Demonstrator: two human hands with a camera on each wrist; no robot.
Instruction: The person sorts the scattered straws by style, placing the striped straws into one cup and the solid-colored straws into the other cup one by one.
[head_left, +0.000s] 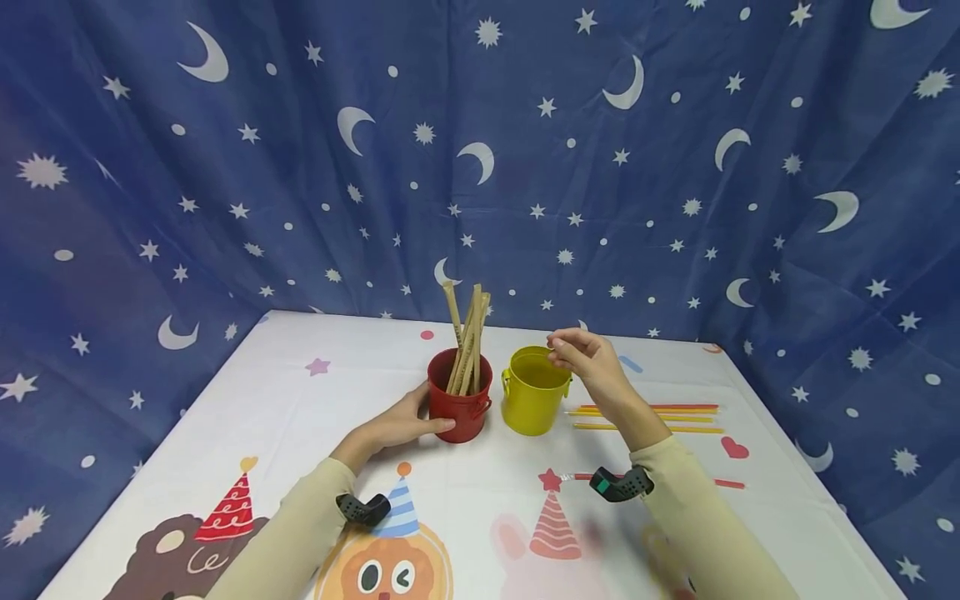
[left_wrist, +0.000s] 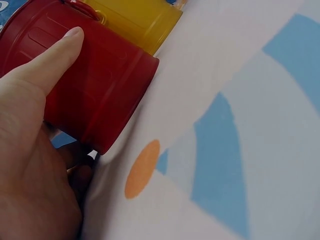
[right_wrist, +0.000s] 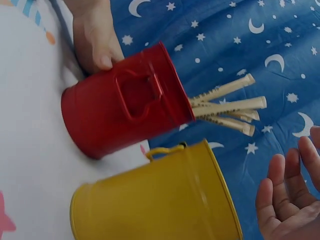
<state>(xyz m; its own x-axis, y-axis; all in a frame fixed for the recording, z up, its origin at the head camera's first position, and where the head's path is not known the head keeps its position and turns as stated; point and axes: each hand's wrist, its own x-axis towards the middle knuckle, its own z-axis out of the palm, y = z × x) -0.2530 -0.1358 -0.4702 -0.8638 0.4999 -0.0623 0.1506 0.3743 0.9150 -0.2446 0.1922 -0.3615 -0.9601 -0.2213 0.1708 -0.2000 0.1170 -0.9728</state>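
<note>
My left hand (head_left: pixel 393 423) holds the side of a red bucket (head_left: pixel 460 417), its thumb along the near wall and its other fingers behind. Several slim paper-wrapped sticks (right_wrist: pixel 235 105) with printed lettering stand in the red bucket, fanning out above its rim. Just right of it a yellow bucket (head_left: pixel 531 407) stands upright, its inside looking bare from the head view. Over the yellow bucket's right rim hovers my right hand (head_left: pixel 591 364), fingers loosely bent. In the right wrist view its fingers (right_wrist: pixel 278 185) are spread a little with nothing between them.
Several thin red, orange and yellow sticks (head_left: pixel 686 408) lie side by side right of the yellow bucket, partly behind my right forearm. Another red stick (head_left: pixel 729 483) lies nearer. The white cloth (head_left: pixel 360 358) has party figures; a blue star-and-moon curtain (head_left: pixel 420 167) hangs behind.
</note>
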